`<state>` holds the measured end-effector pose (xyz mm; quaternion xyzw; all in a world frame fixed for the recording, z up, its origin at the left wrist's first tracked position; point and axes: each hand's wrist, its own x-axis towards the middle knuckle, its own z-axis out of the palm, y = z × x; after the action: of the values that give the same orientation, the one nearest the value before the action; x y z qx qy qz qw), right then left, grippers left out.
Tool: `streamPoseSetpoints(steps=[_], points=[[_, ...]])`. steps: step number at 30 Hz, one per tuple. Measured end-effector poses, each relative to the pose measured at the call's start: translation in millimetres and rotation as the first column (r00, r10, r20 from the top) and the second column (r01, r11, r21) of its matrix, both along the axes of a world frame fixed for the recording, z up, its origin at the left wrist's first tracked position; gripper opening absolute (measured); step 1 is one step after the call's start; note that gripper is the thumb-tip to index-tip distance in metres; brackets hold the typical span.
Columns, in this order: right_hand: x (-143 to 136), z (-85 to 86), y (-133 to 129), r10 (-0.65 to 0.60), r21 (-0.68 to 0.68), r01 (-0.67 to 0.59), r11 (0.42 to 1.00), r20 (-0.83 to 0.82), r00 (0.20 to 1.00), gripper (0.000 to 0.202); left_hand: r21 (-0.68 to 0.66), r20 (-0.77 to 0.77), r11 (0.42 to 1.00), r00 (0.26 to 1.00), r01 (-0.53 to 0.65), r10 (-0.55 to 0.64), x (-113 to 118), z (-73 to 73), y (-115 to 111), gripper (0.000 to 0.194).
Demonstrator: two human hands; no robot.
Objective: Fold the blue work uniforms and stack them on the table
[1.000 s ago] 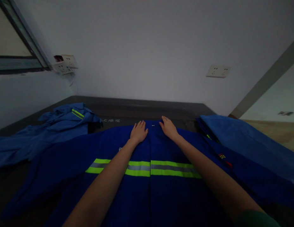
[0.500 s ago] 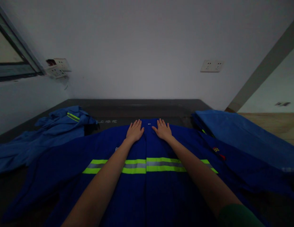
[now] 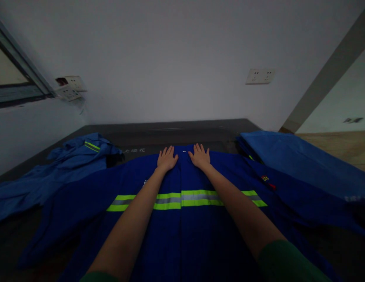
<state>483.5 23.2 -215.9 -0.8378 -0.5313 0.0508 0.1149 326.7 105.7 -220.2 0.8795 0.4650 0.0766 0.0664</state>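
Note:
A dark blue work jacket (image 3: pixel 167 227) with yellow-green and grey reflective bands lies spread out, its collar end away from me and its sleeves out to both sides. My left hand (image 3: pixel 167 158) rests flat on it, just left of the collar, with the fingers stretched out. On the other side of the collar my right hand (image 3: pixel 200 156) lies flat too, fingers apart. Neither hand grips the cloth. My forearms cross over the reflective band across the chest. The lower part of the jacket runs out of view at the bottom.
On the left lies a crumpled lighter blue garment (image 3: pixel 73 160) with a yellow-green stripe. A folded blue garment (image 3: pixel 288 156) lies on the right, partly beside the jacket's sleeve. The dark surface (image 3: pixel 167 135) under them meets a white wall (image 3: pixel 164 70) with sockets (image 3: pixel 260 76).
The view has tilted slightly. Both hands stay flat beside the collar, with little visible movement on the jacket. More of the green sleeves shows at the bottom.

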Motion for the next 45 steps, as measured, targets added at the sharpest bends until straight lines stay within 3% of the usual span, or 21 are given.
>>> streamPoseSetpoints(steps=[8,13,17,20,24,30,39,45], points=[[-4,2.1,-5,0.046,0.166,-0.053,0.985,0.046,0.998,0.058,0.059,0.077,0.998,0.997,-0.006,0.002,0,-6.0,2,0.056],[-15,13.5,-31,0.125,0.278,-0.153,0.948,0.115,0.985,0.047,0.150,0.197,0.988,0.980,-0.029,-0.001,-8,7.2,1,0.048],[-10,20.2,-66,0.166,0.230,-0.189,0.955,0.114,0.979,0.047,0.188,0.212,0.982,0.976,-0.003,-0.037,-28,18.2,-13,0.045],[3,20.2,-88,0.124,0.109,-0.129,0.986,0.052,0.991,0.050,0.152,0.157,0.988,0.987,0.018,-0.043,-46,13.5,-31,0.042],[16,13.1,-101,0.136,-0.034,-0.135,0.990,0.010,0.991,0.059,0.003,0.005,1.000,1.000,0.009,-0.009,-64,4.1,-47,0.056],[24,5.2,-93,0.141,-0.062,-0.141,0.988,0.002,0.990,0.063,-0.019,-0.050,1.000,0.999,-0.013,0.012,-62,2.5,-40,0.061],[42,-0.6,-58,0.134,-0.065,-0.132,0.989,0.024,0.991,0.063,-0.007,-0.051,1.000,0.999,-0.011,0.011,-45,2.8,-7,0.059],[54,-2.7,-39,0.144,-0.047,-0.142,0.989,0.037,0.989,0.062,0.021,0.069,1.000,0.997,-0.019,0.017,-36,0.7,6,0.054]])
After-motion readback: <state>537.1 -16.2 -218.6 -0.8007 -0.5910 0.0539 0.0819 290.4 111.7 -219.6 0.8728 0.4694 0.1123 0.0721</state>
